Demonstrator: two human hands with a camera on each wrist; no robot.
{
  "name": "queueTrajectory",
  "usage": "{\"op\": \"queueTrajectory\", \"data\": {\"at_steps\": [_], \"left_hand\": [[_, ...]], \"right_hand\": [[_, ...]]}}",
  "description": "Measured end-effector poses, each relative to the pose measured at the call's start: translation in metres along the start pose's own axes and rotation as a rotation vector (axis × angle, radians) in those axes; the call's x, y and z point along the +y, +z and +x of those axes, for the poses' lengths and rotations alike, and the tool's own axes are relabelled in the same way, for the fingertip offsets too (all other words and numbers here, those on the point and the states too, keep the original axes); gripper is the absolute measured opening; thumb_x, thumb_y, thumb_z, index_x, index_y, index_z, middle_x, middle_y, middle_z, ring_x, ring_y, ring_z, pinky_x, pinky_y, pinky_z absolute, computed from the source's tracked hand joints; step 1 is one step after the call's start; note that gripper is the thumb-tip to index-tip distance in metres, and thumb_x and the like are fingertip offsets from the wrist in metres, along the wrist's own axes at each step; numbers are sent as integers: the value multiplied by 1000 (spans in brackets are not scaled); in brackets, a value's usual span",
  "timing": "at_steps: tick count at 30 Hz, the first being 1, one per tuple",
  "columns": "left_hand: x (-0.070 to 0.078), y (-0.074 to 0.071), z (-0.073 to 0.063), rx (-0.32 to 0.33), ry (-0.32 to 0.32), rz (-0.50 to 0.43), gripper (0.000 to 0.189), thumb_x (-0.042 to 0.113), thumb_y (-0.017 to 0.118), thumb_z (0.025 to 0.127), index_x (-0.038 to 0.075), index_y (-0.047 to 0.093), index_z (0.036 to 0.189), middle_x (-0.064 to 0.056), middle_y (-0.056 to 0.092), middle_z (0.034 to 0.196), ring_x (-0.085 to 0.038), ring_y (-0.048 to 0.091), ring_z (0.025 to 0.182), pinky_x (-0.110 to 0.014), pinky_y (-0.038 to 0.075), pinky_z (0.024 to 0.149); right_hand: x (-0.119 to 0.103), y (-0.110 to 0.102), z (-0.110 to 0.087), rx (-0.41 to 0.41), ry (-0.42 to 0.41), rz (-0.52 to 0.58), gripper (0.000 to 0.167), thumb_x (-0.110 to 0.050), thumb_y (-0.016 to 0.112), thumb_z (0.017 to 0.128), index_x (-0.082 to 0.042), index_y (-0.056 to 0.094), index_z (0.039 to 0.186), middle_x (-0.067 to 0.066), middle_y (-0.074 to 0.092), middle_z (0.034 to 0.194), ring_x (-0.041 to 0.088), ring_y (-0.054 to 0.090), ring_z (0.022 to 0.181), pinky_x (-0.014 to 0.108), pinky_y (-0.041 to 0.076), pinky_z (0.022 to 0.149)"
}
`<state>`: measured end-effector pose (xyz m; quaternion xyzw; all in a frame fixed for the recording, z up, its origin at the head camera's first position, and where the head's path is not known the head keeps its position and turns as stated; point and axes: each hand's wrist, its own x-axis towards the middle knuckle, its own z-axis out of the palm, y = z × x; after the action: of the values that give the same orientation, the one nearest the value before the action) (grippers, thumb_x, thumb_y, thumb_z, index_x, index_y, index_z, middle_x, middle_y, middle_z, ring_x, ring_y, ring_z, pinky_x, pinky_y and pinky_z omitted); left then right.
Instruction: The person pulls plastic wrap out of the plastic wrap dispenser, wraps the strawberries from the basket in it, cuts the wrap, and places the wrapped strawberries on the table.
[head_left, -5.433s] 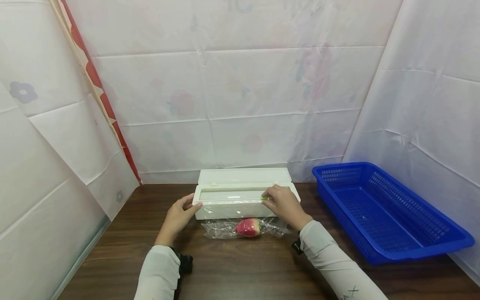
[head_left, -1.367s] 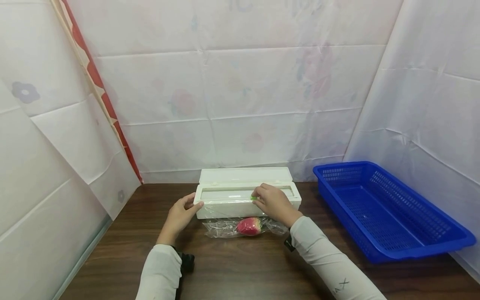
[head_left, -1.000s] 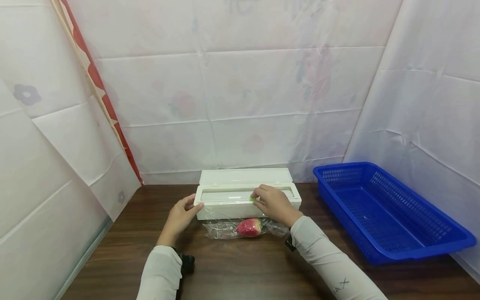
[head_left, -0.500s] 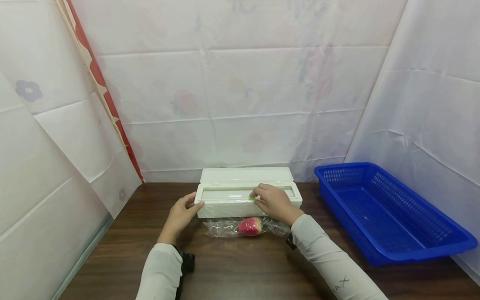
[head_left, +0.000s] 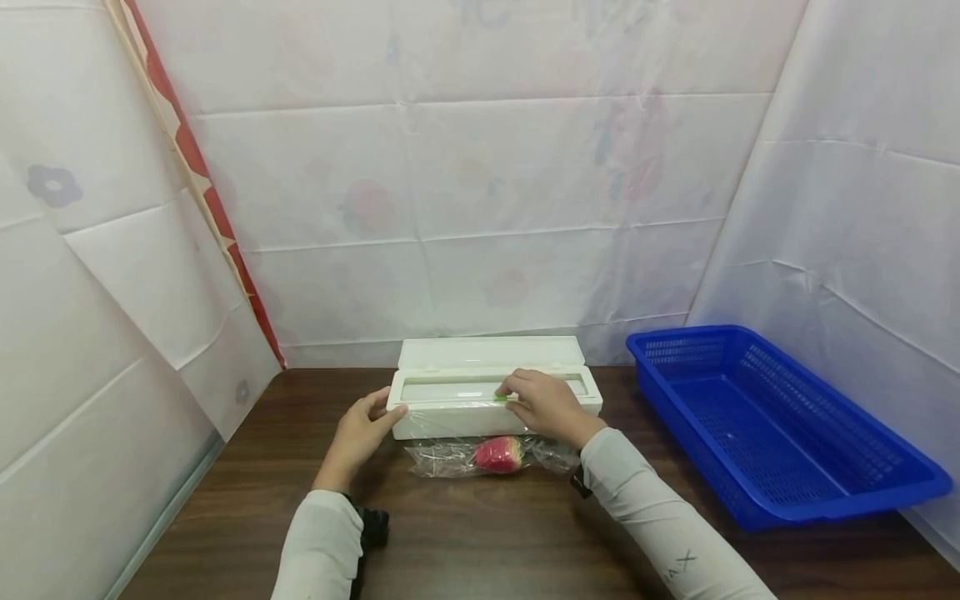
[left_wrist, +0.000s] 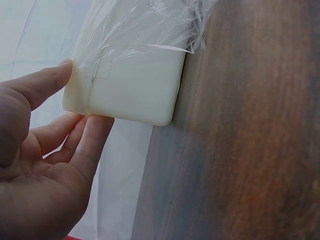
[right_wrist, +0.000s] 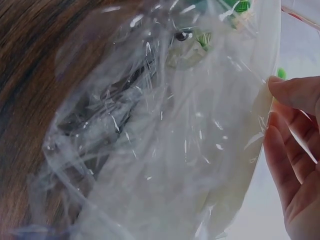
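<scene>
A white cling film dispenser point(head_left: 442, 422) stands on the table with its lid point(head_left: 491, 351) raised at the back. My left hand point(head_left: 363, 429) holds its left end, thumb at the front edge and fingers against the end, as the left wrist view shows. Along the front rim, right of the middle, my right hand point(head_left: 551, 406) pinches a small green slide cutter point(head_left: 500, 397). Clear cling film point(head_left: 442, 457) hangs over the front onto the table. A red and pale-yellow fruit-like piece point(head_left: 497, 455) lies under or in that film; its kind is unclear.
To the right stands a blue plastic basket point(head_left: 757, 450) with perforated walls. The brown wooden table point(head_left: 465, 542) is bounded by white patterned sheets point(head_left: 480, 183) behind and at both sides. Each wrist bears a dark camera.
Over about five seconds my right hand has slid left along the dispenser's front rim with the green cutter, only slightly in the last second. My left hand stays at the left end.
</scene>
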<state>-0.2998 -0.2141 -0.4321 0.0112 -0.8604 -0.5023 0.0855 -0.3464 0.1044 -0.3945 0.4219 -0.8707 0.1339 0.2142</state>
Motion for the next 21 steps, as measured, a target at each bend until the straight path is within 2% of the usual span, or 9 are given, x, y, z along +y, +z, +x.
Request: {"op": "queueTrajectory", "data": {"at_steps": [14,21], "left_hand": [[-2,0,0,-4,2,13,68,38,67,98,1,43,150,-23,52,141,-37,53,127,-54,47,98],[-2,0,0,-9,5,5,68,37,67,98,1,43,150,-22,53,141,-37,54,126,-53,48,98]], "right_hand": [[-1,-2,2,-4,-24,10,22,-7,76,87,-15,70,106,-2,71,105,16,67,87,35,54,69],[0,-4,3,-51,-20,18,22,-8,75,89,-15,70,110,-1,70,109,17,66,92,35,55,73]]}}
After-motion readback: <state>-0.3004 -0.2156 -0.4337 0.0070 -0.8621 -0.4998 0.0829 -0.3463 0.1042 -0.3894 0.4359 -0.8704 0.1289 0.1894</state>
